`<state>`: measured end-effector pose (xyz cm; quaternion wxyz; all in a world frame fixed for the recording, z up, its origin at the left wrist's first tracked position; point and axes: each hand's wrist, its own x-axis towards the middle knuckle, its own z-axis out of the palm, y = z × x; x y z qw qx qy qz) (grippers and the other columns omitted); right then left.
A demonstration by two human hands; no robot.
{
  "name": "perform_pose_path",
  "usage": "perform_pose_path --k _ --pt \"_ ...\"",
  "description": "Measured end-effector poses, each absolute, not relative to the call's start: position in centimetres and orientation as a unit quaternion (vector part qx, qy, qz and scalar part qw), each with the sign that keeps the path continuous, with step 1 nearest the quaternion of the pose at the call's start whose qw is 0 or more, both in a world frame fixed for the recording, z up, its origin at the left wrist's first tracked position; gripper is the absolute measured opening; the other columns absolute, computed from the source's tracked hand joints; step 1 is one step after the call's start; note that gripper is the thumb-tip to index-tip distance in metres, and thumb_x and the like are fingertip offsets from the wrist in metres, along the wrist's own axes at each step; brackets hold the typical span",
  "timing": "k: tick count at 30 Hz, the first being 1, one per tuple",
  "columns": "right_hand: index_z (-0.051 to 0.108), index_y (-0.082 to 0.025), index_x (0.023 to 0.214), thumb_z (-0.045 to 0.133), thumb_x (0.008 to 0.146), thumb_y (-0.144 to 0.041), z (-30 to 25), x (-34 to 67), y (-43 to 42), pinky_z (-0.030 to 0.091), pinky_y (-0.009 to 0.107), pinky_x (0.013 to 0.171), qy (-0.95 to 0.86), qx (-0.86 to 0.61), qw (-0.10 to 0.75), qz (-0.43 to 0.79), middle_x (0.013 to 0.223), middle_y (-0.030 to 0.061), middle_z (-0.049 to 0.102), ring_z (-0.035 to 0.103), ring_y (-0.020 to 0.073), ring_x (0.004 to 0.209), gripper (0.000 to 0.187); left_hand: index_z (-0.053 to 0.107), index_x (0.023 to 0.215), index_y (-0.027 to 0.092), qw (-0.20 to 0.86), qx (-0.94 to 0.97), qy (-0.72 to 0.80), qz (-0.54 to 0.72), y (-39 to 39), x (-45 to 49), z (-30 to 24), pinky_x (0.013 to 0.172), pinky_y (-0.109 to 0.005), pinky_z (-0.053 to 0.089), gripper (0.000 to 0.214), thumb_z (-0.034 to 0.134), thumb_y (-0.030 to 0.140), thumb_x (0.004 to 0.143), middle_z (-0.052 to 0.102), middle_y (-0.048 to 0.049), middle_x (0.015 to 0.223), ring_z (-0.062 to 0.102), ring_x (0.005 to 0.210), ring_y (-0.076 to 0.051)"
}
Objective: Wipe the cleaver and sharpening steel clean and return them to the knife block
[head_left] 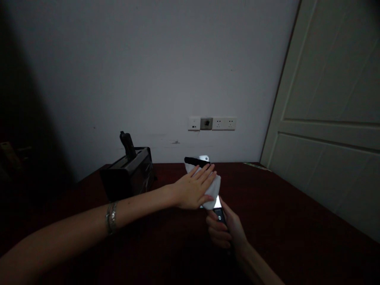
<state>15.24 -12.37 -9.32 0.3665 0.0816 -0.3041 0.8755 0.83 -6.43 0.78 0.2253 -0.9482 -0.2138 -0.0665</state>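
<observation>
My right hand [222, 227] is wrapped round the dark riveted handle of a cleaver [218, 202]. The blade points away from me, and its far end with a round hole shows past the cloth. Across the middle of the blade lies a white cloth [215, 186] with a black strip along its far edge. Flat on that cloth rests my left hand [194, 188], fingers stretched and slightly spread, thumb near the handle end. Most of the blade is hidden under the cloth and this hand.
On the left of the dark red table [267, 206] stands a black knife block [127, 174] with a black handle [127, 144] sticking up. Sockets [221, 123] sit on the wall behind. A pale panelled door [326, 118] borders the right side.
</observation>
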Motion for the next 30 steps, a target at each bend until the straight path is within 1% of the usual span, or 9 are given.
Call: perform_pose_path --k 4,8,12,19,23,26,30 --pt "0.054 -0.013 0.069 0.037 0.089 -0.047 -9.2 15.2 -12.4 0.03 0.013 0.028 -0.309 0.088 0.359 0.876 0.045 -0.0084 0.036 0.019 0.002 0.028 0.042 0.008 0.142 0.003 0.231 -0.935 -0.263 -0.058 -3.7 0.3 2.0 0.11 -0.043 0.009 0.071 0.015 0.052 0.091 0.002 -0.0187 0.148 0.0 0.137 -0.027" --pt "0.054 -0.013 0.069 0.036 0.089 -0.047 -9.3 15.2 -12.4 0.031 0.013 0.029 -0.306 0.086 0.358 0.878 0.046 -0.008 0.037 0.02 0.0021 0.029 0.043 0.01 0.142 0.004 0.234 -0.944 -0.227 -0.041 -4.7 -0.3 1.9 0.11 -0.042 0.009 0.07 0.016 0.052 0.091 0.002 -0.0185 0.148 0.0 0.137 -0.027" --pt "0.053 -0.013 0.068 0.039 0.088 -0.047 -9.2 15.2 -12.5 0.03 0.013 0.028 -0.31 0.079 0.364 0.875 0.045 -0.0082 0.036 0.019 0.0019 0.028 0.042 0.013 0.142 0.007 0.237 -0.955 -0.172 -0.041 -6.7 -0.8 1.2 0.111 -0.04 0.009 0.069 0.018 0.052 0.09 0.003 -0.0152 0.149 -0.002 0.137 -0.025" --pt "0.052 -0.014 0.069 0.037 0.089 -0.047 -9.1 15.2 -12.6 0.029 0.012 0.027 -0.317 0.078 0.367 0.871 0.045 -0.0091 0.035 0.017 0.0015 0.028 0.041 0.012 0.141 0.004 0.238 -0.945 -0.22 -0.049 -4.5 -1.2 2.1 0.11 -0.043 0.009 0.07 0.019 0.051 0.091 0.004 -0.018 0.148 0.0 0.137 -0.026" --pt "0.053 -0.013 0.07 0.037 0.089 -0.048 -9.1 15.4 -12.4 0.029 0.012 0.027 -0.317 0.088 0.365 0.871 0.045 -0.0086 0.036 0.018 0.0015 0.027 0.043 0.014 0.142 0.007 0.232 -0.96 -0.153 -0.039 -6.6 -0.9 1.7 0.111 -0.041 0.009 0.068 0.022 0.05 0.091 0.005 -0.0152 0.149 0.0 0.137 -0.024" --pt "0.053 -0.013 0.071 0.035 0.089 -0.049 -9.2 15.4 -12.4 0.029 0.012 0.027 -0.313 0.099 0.366 0.871 0.046 -0.0083 0.036 0.019 0.0014 0.027 0.044 0.015 0.142 0.006 0.23 -0.964 -0.125 -0.04 -7.3 -0.8 1.6 0.112 -0.04 0.008 0.067 0.022 0.049 0.091 0.006 -0.0152 0.149 -0.001 0.137 -0.024" --pt "0.053 -0.013 0.07 0.035 0.089 -0.048 -9.5 15.1 -12.5 0.031 0.012 0.028 -0.304 0.1 0.354 0.879 0.046 -0.0082 0.036 0.02 0.0014 0.028 0.044 0.011 0.142 0.005 0.223 -0.956 -0.188 -0.041 -4.3 -1.3 2.8 0.111 -0.042 0.009 0.069 0.019 0.05 0.091 0.004 -0.0175 0.148 0.0 0.137 -0.025"
